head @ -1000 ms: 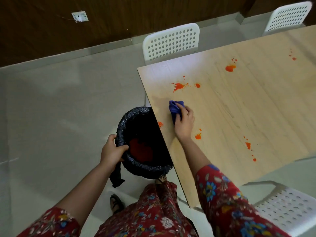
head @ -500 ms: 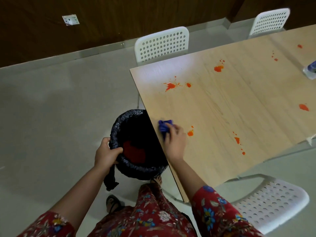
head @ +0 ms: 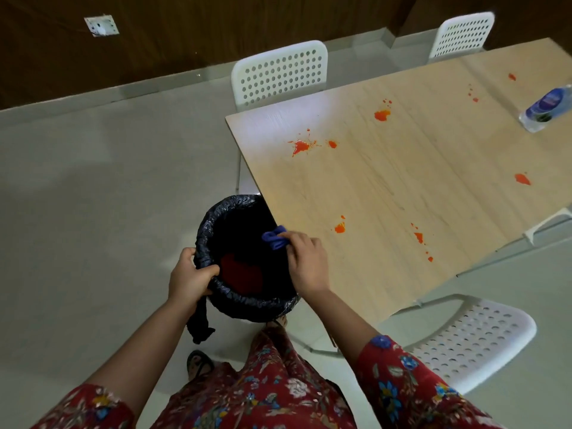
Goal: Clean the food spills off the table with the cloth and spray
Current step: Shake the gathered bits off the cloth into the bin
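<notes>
At the table's left edge, by the bin. Person's right hand pinches a bunched blue cloth in curled fingers. The cloth pokes out past the edge of the table, over the mouth of the bin. Their left hand grips the bin's near-left rim, fingers curled over the black liner. A knotted liner tail dangles below that hand. Something dark red lies low inside the bin.

Orange-red spills on the pale wood top:
- largest splat near the far-left corner, with a small spot just beside it
- second blotch farther along
- smear near the right hand, not touching it
- trail of drops toward the near edge
- lone blotch at the right
- small specks far right

A clear bottle with a blue label sits at the far right end, well apart from both hands. Its top is cut off, so I cannot tell whether it has a spray head.

White perforated chairs: one at the table's far end, another at the near side.
</notes>
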